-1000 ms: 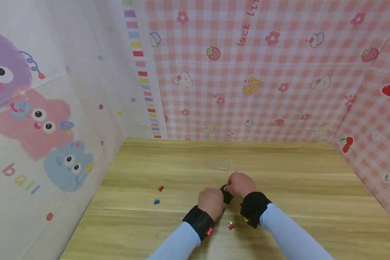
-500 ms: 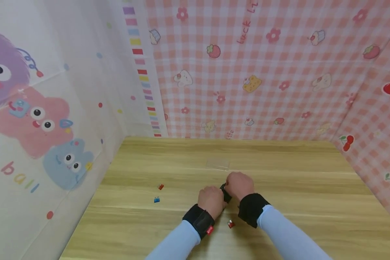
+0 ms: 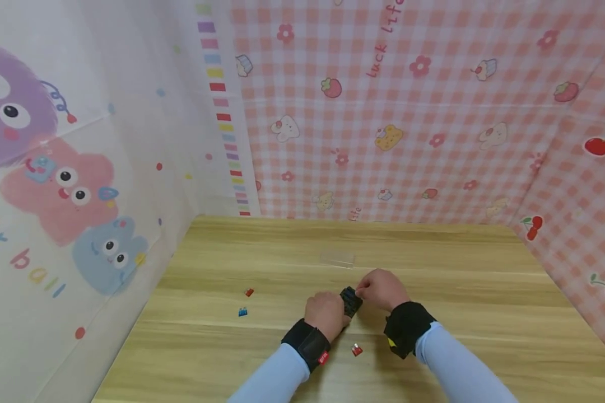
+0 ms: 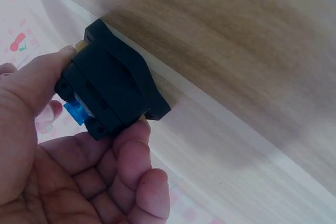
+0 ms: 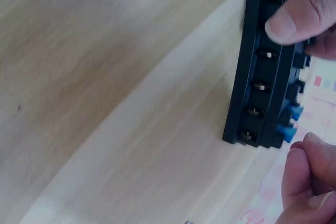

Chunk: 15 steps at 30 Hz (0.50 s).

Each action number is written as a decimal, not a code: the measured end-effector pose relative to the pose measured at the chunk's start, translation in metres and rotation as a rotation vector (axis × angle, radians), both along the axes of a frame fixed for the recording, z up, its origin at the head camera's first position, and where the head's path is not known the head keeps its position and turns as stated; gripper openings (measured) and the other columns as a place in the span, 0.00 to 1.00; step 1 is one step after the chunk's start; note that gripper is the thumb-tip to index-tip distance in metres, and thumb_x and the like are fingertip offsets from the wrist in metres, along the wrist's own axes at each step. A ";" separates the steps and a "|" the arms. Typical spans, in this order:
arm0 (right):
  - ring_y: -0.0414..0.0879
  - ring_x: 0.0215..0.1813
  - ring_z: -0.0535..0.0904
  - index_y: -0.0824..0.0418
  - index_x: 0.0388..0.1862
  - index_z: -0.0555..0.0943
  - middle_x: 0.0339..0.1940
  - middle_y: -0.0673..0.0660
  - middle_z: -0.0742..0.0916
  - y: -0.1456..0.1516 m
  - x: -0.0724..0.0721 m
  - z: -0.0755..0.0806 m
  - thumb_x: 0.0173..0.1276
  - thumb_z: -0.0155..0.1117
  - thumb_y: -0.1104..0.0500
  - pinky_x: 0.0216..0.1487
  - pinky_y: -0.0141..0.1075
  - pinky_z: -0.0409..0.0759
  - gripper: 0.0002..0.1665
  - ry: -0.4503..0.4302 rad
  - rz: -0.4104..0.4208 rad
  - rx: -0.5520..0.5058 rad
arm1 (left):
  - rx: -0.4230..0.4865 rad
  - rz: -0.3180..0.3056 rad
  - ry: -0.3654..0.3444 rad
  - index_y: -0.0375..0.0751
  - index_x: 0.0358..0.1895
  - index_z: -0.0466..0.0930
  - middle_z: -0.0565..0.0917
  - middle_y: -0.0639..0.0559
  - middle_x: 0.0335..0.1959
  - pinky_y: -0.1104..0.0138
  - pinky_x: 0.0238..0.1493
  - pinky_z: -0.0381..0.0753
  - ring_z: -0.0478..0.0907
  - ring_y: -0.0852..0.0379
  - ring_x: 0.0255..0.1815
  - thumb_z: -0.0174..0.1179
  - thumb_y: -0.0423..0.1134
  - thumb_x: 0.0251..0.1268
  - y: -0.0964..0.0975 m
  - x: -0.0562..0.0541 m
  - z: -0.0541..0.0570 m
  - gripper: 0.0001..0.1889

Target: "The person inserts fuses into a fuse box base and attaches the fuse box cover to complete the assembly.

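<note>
My left hand grips a black fuse block, its thumb on one long side and fingers on the other. In the right wrist view a row of screw terminals runs along the block, and two blue blade fuses sit in slots near one end. My right hand is beside the block's right edge, thumb and fingertips curled together just off the blue fuses, with nothing visible between them. A red blade fuse lies on the table nearer the body, between the forearms.
Left of the hands, another red blade fuse and a loose blue one lie on the wooden table. A clear plastic cover lies beyond the block. Patterned cloth walls stand along the back and sides.
My right hand has drawn off the block to the right, uncovering more of its top. My left hand keeps its grip in nearly the same place. The head view has shifted slightly.
</note>
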State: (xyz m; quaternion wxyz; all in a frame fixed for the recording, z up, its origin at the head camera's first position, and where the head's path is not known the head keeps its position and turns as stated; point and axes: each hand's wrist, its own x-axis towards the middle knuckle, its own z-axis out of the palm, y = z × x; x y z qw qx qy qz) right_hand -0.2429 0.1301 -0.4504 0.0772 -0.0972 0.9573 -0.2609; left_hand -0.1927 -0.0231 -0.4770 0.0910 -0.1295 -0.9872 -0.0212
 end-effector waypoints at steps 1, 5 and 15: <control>0.45 0.31 0.75 0.58 0.29 0.88 0.29 0.50 0.86 0.002 0.000 0.001 0.64 0.70 0.60 0.34 0.38 0.73 0.04 -0.009 -0.005 -0.004 | 0.002 -0.001 0.001 0.43 0.26 0.85 0.80 0.52 0.20 0.62 0.24 0.75 0.76 0.55 0.22 0.74 0.58 0.49 0.000 0.000 0.000 0.21; 0.45 0.31 0.76 0.58 0.30 0.88 0.29 0.49 0.86 0.006 0.000 0.001 0.65 0.69 0.60 0.34 0.38 0.73 0.05 -0.024 -0.027 -0.001 | 0.009 -0.008 -0.002 0.43 0.26 0.85 0.80 0.52 0.19 0.61 0.24 0.75 0.76 0.55 0.22 0.74 0.58 0.49 -0.001 0.000 -0.002 0.21; 0.45 0.32 0.76 0.58 0.32 0.89 0.31 0.50 0.86 0.011 0.001 0.003 0.65 0.69 0.59 0.35 0.39 0.74 0.05 -0.032 -0.082 -0.003 | -0.014 -0.021 0.030 0.42 0.24 0.85 0.78 0.52 0.18 0.61 0.25 0.75 0.76 0.56 0.22 0.73 0.60 0.51 -0.003 0.004 -0.001 0.22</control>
